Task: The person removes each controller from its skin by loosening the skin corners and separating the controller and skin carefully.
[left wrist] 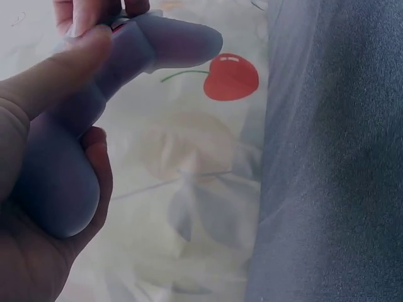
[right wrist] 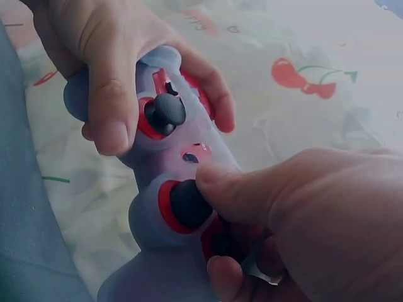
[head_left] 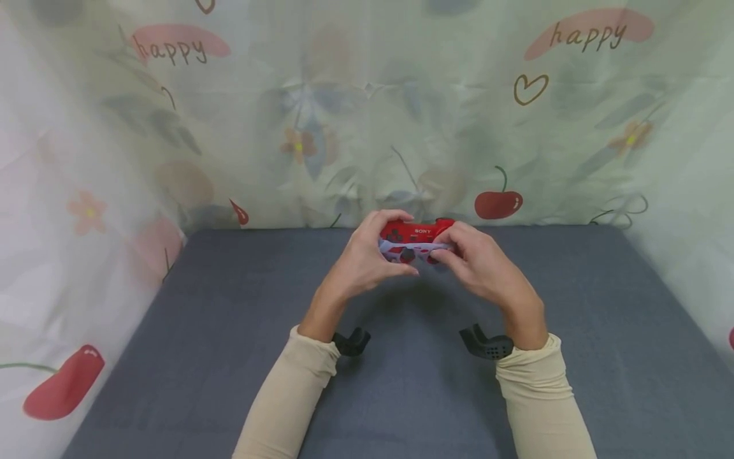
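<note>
both hands, left hand (head_left: pixel 361 258) and right hand (head_left: pixel 478 264), grip the red controller (head_left: pixel 417 231) above the grey table (head_left: pixel 172 357), mid-fitting its lavender silicone skin (right wrist: pixel 157 239); next seems stretching it over the right grip.

The controller (head_left: pixel 417 233) looks like glossy red plastic, half wrapped in a matt lavender skin (right wrist: pixel 157 226), probably soft silicone. Its thumbsticks (right wrist: pixel 189 202) seem rubbery and dull. The grey tabletop (head_left: pixel 229 357) is a woven, matt cloth.
</note>
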The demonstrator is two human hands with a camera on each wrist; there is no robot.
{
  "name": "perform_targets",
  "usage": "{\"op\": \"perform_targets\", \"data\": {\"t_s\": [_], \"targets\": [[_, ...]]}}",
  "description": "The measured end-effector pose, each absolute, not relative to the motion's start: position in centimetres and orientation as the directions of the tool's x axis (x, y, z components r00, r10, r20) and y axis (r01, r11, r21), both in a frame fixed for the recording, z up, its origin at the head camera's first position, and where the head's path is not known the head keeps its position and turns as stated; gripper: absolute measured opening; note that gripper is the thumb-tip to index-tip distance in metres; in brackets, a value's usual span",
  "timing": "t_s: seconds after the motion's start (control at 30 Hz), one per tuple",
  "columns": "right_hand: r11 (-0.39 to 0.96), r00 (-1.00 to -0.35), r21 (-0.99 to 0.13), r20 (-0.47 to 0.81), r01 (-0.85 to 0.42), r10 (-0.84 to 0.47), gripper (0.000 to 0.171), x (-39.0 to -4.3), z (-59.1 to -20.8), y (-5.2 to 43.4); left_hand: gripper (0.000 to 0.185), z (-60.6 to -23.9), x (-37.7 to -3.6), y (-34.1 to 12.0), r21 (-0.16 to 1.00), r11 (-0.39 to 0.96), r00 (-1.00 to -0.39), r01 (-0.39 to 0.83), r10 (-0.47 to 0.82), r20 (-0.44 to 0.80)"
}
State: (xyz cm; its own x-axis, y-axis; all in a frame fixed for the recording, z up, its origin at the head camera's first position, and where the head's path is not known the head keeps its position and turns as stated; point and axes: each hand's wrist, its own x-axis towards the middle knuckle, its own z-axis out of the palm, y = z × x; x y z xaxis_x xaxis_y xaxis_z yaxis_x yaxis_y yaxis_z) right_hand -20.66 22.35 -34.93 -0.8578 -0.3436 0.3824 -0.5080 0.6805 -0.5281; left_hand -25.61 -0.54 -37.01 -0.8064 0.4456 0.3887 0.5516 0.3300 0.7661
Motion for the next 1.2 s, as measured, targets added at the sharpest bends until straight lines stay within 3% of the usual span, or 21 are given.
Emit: {"op": "perform_targets", "data": {"t_s": [0.4,0.6,0.77,1.0,1.2], "targets": [[0.608,-0.744,-0.448,0.521,-0.656,-0.418,0.01,-20.8,-34.3,21.5,0.072,-36.5,-25.5,-1.0,0.824,0.288,-0.864,0.489,0.286,0.413],[0.673,-0.796,-0.452,0.48,-0.586,-0.37,0.011,-20.5,-34.1,21.2,0.073,-35.7,-25.3,-1.5,0.849,0.258,-0.883,0.461,0.233,0.408],[0.65,-0.837,-0.533,0.408,-0.542,-0.363,0.008,-20.6,-34.5,21.3,0.072,-35.5,-25.4,-1.8,0.868,0.239,-0.895,0.436,0.219,0.39],[0.567,-0.901,-0.717,0.207,-0.406,-0.382,0.005,-20.6,-34.5,22.1,0.073,-35.7,-25.6,-1.8,0.859,0.232,-0.885,0.456,0.221,0.41],[0.598,-0.927,-0.74,0.094,-0.309,-0.363,0.01,-20.6,-34.4,22.5,0.072,-36.1,-25.7,-1.3,0.875,0.216,-0.895,0.433,0.221,0.388]]}}
